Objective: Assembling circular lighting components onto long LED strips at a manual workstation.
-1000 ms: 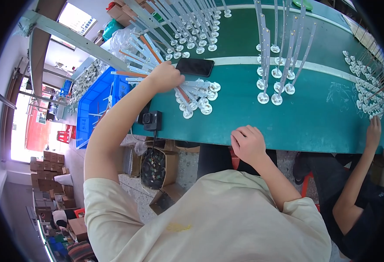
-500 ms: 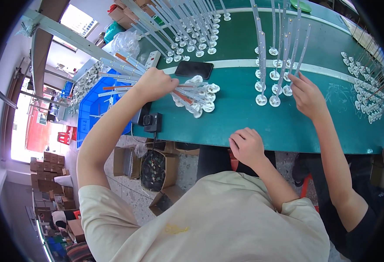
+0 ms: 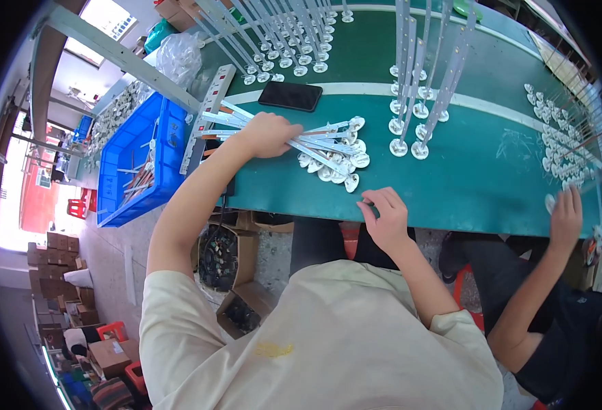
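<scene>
My left hand (image 3: 271, 134) is closed around a bundle of thin LED strips (image 3: 325, 145), which lies slantwise over the green table. Round white discs (image 3: 342, 167) at the strips' right ends are heaped together on the tabletop. Beyond my wrist, the other ends of the strips stick out to the left. My right hand (image 3: 387, 217) hovers by the table's front edge, thumb and forefinger curved and apart, with nothing visible in it. A cluster of upright LED strips (image 3: 444, 102) on white discs stands farther off, to the right of the bundle.
A blue bin (image 3: 113, 171) with loose strips sits left of the green table (image 3: 301, 198). A phone (image 3: 290, 96) and a power strip (image 3: 212, 102) lie behind the bundle. More strips stand at the back. At right, a co-worker's hand (image 3: 566, 217) is near a white disc.
My left hand and the strip bundle show farther right; orange strips no longer show in it. My right thumb and forefinger have spread. The co-worker's hand has left the upright strips for the right. The view has shifted.
</scene>
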Demonstrator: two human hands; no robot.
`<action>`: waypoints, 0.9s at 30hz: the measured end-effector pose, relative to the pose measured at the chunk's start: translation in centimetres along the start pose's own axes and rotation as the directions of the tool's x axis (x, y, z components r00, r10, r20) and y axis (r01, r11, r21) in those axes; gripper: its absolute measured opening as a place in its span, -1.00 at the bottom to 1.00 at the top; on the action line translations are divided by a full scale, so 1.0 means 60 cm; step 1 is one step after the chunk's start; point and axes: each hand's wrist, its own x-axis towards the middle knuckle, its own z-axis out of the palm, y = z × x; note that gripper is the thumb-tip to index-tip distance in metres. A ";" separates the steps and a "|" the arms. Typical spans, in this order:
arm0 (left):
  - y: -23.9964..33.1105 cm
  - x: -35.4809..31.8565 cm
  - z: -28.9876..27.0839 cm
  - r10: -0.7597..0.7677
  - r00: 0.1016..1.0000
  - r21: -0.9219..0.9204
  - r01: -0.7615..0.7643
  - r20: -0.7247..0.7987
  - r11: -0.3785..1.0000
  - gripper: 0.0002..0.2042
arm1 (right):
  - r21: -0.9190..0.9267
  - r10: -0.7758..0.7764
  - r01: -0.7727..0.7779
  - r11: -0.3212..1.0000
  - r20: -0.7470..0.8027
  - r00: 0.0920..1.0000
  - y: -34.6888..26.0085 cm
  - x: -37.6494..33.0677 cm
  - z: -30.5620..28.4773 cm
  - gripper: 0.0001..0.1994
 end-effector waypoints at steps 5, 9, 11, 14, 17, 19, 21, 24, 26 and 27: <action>-0.042 -0.012 0.012 -0.069 0.998 -0.010 0.069 0.014 0.998 -0.76 | -0.090 -0.035 0.045 0.995 0.112 0.993 -0.005 -0.009 0.002 -0.87; -0.056 -0.032 0.050 -0.124 0.992 -0.049 0.124 0.005 0.991 -0.74 | -0.130 0.002 0.019 0.991 0.156 0.988 -0.010 -0.008 0.001 -0.91; -0.045 -0.035 0.046 -0.152 0.988 -0.042 0.152 0.001 0.987 -0.71 | -0.134 0.006 0.015 0.991 0.160 0.987 -0.012 -0.007 0.000 -0.92; -0.029 -0.055 0.035 -0.139 0.981 0.036 0.146 -0.137 0.989 -0.59 | -0.052 0.038 -0.030 0.998 0.157 0.987 -0.007 -0.004 -0.008 -0.92; 0.040 -0.081 -0.005 -0.234 0.818 0.043 0.301 -0.526 0.953 -0.39 | 0.376 0.365 -0.416 0.828 0.202 0.909 -0.020 -0.001 -0.024 -0.91; 0.132 -0.103 -0.073 -0.386 0.695 -0.430 0.121 -0.607 0.895 -0.51 | 0.832 0.426 -0.530 0.163 0.425 0.798 -0.033 0.011 -0.046 -0.89; 0.242 -0.103 -0.077 -0.543 0.557 -0.724 -0.163 -0.628 0.670 -0.71 | 0.882 0.275 -0.438 -0.177 0.471 0.838 -0.057 0.019 -0.082 -0.85; 0.352 -0.069 -0.072 -0.592 0.701 -0.910 -0.383 -0.399 0.160 -0.75 | 0.819 0.217 -0.360 -0.447 0.490 0.844 -0.095 0.032 -0.107 -0.78; 0.387 -0.053 -0.089 -0.524 0.841 -0.880 -0.345 -0.136 -0.326 -0.69 | 0.792 0.267 -0.322 -0.518 0.507 0.819 -0.108 0.031 -0.118 -0.75; 0.391 -0.046 -0.087 -0.519 0.844 -0.881 -0.340 -0.132 -0.329 -0.69 | 0.793 0.273 -0.317 -0.520 0.506 0.818 -0.104 0.030 -0.119 -0.75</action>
